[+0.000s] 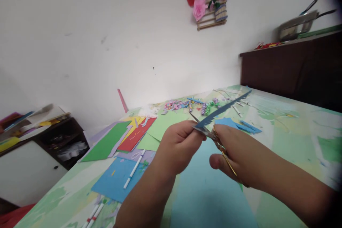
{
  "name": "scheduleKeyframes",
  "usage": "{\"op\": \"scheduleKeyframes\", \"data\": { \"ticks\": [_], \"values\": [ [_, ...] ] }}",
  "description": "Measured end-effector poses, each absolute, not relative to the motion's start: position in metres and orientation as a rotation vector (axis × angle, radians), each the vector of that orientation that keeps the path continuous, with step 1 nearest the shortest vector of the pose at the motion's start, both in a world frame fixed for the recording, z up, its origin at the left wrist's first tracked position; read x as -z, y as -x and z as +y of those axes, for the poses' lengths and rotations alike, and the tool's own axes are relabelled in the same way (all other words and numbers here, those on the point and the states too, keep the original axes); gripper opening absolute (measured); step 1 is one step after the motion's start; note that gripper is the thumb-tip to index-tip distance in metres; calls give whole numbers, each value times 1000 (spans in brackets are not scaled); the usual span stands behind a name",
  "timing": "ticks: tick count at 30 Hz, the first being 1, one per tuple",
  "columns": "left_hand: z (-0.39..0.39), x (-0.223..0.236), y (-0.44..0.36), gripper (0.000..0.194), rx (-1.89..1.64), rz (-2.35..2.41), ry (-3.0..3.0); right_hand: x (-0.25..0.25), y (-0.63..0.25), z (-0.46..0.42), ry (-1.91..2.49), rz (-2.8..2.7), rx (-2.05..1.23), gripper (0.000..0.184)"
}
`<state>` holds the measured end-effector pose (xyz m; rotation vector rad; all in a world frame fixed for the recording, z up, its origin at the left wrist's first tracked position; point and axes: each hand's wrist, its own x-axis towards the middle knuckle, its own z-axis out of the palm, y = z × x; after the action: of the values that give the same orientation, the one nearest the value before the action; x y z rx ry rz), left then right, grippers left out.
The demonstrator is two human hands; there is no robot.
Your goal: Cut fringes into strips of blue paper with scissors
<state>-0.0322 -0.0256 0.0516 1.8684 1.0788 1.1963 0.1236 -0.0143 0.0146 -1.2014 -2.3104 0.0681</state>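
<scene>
My left hand (pixel 180 146) is closed, pinching the near end of a long blue paper strip (pixel 224 108) that has small cuts along one edge. The strip slants up and away to the right. In my right hand (pixel 240 153) is a pair of scissors (pixel 226 162) with gold-coloured handles. Their blades are parted, with the strip's near end between them, close to my left fingertips. Below both hands a light blue sheet (pixel 211 192) lies on the table. Just beyond the scissors are blue paper pieces (pixel 237 124).
Coloured sheets, among them a red one (pixel 136 135) and a green one (pixel 108 142), cover the table's left. A white marker (pixel 135 169) lies on a blue sheet (pixel 114 181). Paper scraps (pixel 176 105) and curled paper rolls (pixel 205 108) lie near the wall. A dark cabinet (pixel 291 67) stands right.
</scene>
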Motion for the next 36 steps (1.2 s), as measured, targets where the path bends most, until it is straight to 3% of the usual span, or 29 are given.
{"op": "scheduleKeyframes", "data": {
  "ticks": [7,16,32,36],
  "values": [
    [-26,-44,26,20,-1348,1101,-2018,-16,-123,-16,1244,-2264,-11,36],
    [-30,-50,31,23,-1225,1146,-2198,-20,-124,-16,1293,-2304,-56,40],
    [-26,-56,44,15,-1116,1052,-1928,-26,-119,-17,1418,-2311,35,31],
    [-23,-52,42,16,-1143,1015,-1887,-21,-123,-16,1324,-2351,-79,37]
  ]
}}
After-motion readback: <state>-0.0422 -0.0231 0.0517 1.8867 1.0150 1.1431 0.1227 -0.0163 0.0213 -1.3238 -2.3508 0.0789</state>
